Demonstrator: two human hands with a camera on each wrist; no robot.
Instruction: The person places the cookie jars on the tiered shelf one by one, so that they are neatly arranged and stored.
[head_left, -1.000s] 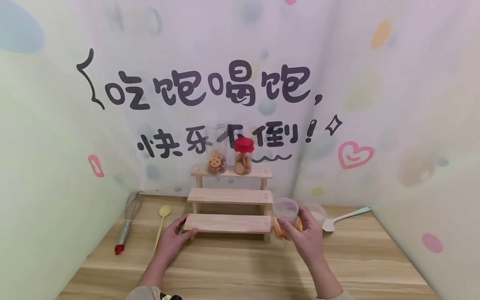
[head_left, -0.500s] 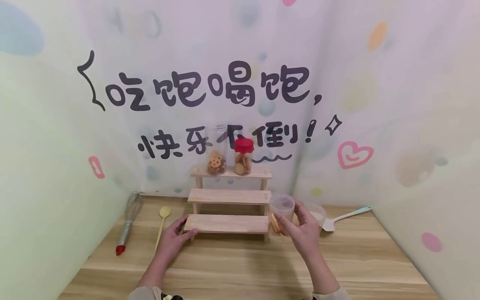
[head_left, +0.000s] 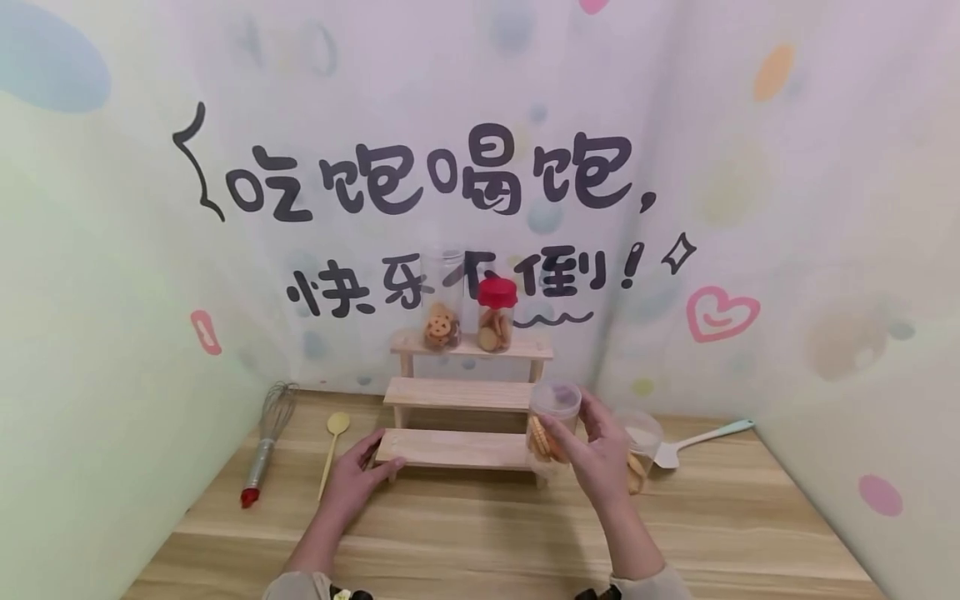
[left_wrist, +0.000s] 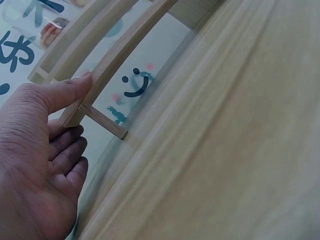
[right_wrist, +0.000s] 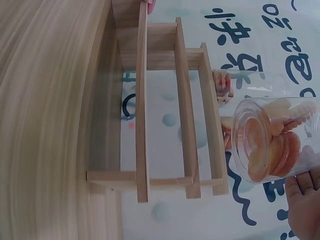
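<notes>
My right hand (head_left: 602,454) grips a clear jar (head_left: 553,406) of biscuits, thumb on the near side. The jar is raised off the table, overlapping the right ends of the lower steps in the head view. In the right wrist view the jar (right_wrist: 272,145) shows its round base and biscuits inside. My left hand (head_left: 356,477) holds the left end of the bottom step of a three-tier wooden stand (head_left: 457,450), thumb on top, fingers below. On the top tier stand a tall clear jar (head_left: 442,327) of cookies and a red-lidded jar (head_left: 496,321) of biscuits.
Another clear container (head_left: 640,433) with biscuits stands on the table (head_left: 480,542), partly behind my right hand. A spatula (head_left: 705,442) lies to its right. At the left lie a whisk (head_left: 264,446) and a yellow spoon (head_left: 334,442). Printed walls enclose the back and sides.
My right hand has carried the jar left and slightly up, from beside the stand to overlapping its right end. The left hand keeps its hold. The head view has shifted slightly.
</notes>
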